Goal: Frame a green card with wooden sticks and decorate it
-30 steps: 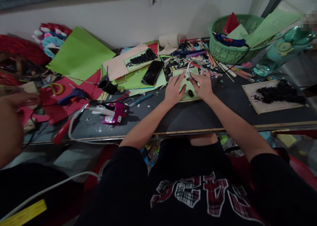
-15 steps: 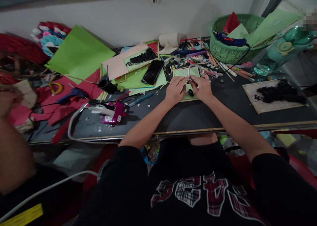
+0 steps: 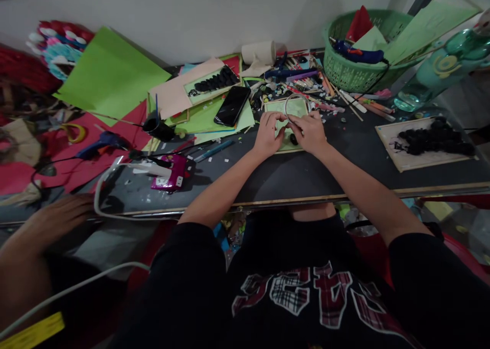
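Note:
My right hand point(image 3: 311, 134) has its fingers closed on the lower edge of a thin pale ring point(image 3: 296, 98), which stands tilted above the fingertips. My left hand point(image 3: 269, 133) is beside it, fingers bent and thumb drawn toward the fingertips; whatever is pinched there is too small to make out. Both hands rest over a light green panel with a pale frame point(image 3: 285, 147). On that panel, between the two hands, lies a small glossy black oval piece point(image 3: 293, 139). The hands partly hide the panel.
A black phone point(image 3: 233, 106), a framed panel with black lumps point(image 3: 214, 82) and a dark cup point(image 3: 158, 128) lie left. To the right are another black-lumped panel point(image 3: 424, 140), green basket point(image 3: 344, 73) and bottle point(image 3: 424, 78). A co-worker's hand point(image 3: 57, 219) is at far left.
The pale ring has tilted and now shows as a wider loop. The co-worker's hand has come down to the table's front edge. The view has shifted slightly.

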A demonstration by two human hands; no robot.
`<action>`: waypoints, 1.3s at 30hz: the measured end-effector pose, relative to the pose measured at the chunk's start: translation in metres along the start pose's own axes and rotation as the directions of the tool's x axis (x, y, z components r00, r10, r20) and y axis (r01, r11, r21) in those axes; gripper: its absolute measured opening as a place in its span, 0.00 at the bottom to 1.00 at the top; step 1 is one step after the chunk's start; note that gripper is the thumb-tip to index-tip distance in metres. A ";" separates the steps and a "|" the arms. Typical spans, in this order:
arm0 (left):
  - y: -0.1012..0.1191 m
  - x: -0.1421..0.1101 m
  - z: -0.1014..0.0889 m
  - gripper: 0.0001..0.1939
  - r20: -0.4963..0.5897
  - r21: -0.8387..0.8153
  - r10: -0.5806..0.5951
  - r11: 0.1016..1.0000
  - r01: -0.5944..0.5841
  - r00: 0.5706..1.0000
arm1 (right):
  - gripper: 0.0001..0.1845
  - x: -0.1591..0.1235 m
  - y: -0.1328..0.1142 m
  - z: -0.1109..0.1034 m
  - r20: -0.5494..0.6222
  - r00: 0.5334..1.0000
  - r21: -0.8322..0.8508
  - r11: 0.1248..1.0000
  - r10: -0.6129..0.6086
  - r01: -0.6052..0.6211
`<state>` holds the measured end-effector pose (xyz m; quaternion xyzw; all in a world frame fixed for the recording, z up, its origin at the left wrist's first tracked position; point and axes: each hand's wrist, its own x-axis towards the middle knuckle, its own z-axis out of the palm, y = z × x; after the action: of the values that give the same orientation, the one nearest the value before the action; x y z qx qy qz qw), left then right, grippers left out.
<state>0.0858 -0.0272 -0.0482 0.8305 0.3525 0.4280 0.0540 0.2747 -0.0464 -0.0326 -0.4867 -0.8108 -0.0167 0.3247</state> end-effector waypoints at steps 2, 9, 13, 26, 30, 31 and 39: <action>0.000 0.000 -0.001 0.17 0.019 -0.002 0.014 1.000 -0.014 1.000 | 0.24 0.001 0.001 0.001 0.008 1.000 0.010 1.000 0.019 -0.019; 0.010 0.002 -0.014 0.22 -0.009 0.009 0.004 1.000 -0.004 1.000 | 0.22 0.002 0.004 0.001 -0.021 0.999 0.011 1.000 0.025 -0.025; 0.015 0.003 -0.014 0.23 0.050 -0.020 0.007 1.000 -0.006 0.999 | 0.20 0.002 0.006 0.001 -0.022 0.998 0.033 0.998 0.059 -0.058; 0.011 0.000 -0.006 0.19 0.074 -0.069 0.014 0.998 -0.008 0.997 | 0.19 0.004 0.005 -0.004 0.065 0.993 0.090 0.991 0.094 -0.100; 0.009 0.001 -0.007 0.20 0.015 0.025 -0.032 0.999 0.031 0.999 | 0.20 0.005 0.003 -0.005 0.107 0.993 0.021 0.998 0.054 -0.057; 0.009 0.001 -0.007 0.21 0.006 0.047 -0.028 0.999 0.027 1.000 | 0.20 0.005 0.001 -0.006 0.124 0.991 -0.002 0.999 0.044 -0.044; 0.012 0.001 -0.010 0.18 -0.015 0.195 0.074 0.978 -0.070 0.997 | 0.23 0.004 -0.011 -0.014 0.171 0.985 -0.022 0.999 -0.030 0.034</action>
<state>0.0854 -0.0375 -0.0367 0.8392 0.3629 0.4025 -0.0466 0.2718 -0.0542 -0.0163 -0.4773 -0.8430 0.0098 0.2477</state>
